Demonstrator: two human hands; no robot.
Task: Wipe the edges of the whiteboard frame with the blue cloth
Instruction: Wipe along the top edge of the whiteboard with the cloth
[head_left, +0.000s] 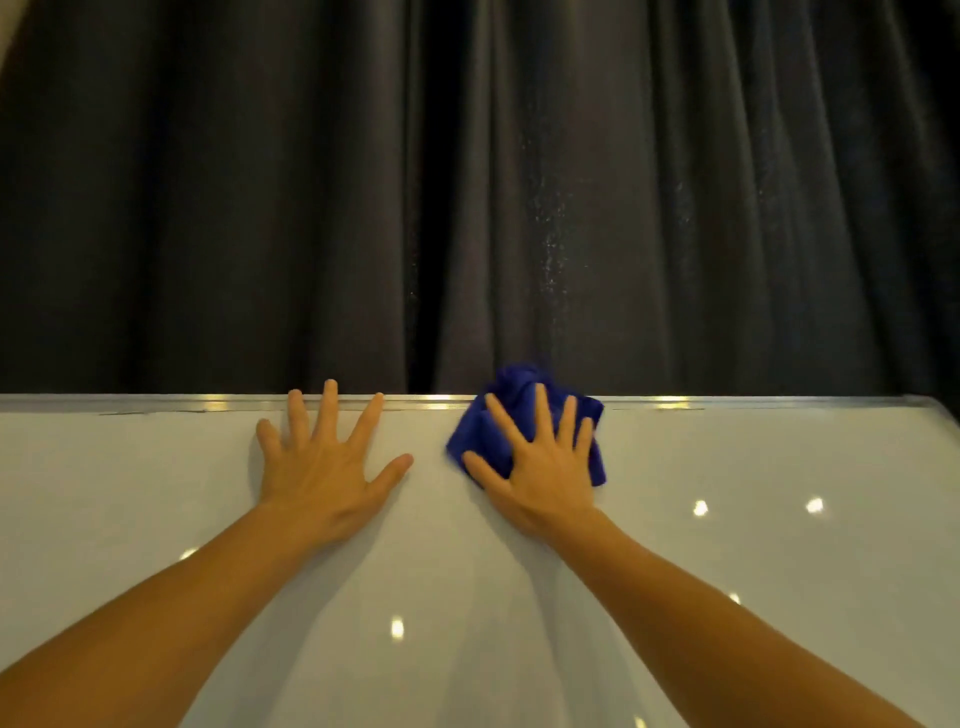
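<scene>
Blue cloth (519, 415) bunched up at the top edge of the whiteboard, lying partly on the metal frame strip (208, 401) and partly on the white board surface (753, 571) just below it. A crumpled lump of the cloth sticks up above the frame line, in front of the curtain. Rest of the cloth is flattened against the board under the hand.

Right hand (545, 467) lies flat on the cloth, fingers spread wide and straight, palm pressing it to the board, not clenched around it. Fingertips reach about to the frame strip; thumb points toward the other hand, on the cloth's lower edge.

Left hand (322, 467) is beside the cloth on the side away from the board's visible corner, not touching it. Also flat and spread, palm on bare board, holding nothing. Its middle fingertips overlap the frame strip; thumb tip is near the cloth with a small gap between.

Both forearms bare, coming up from the bottom corners.

Frame strip runs across the whole view; its corner (919, 401) shows far from the cloth, past the right hand. Board surface glossy with small light reflections. Dark pleated curtain (260, 182) behind and above the frame.
</scene>
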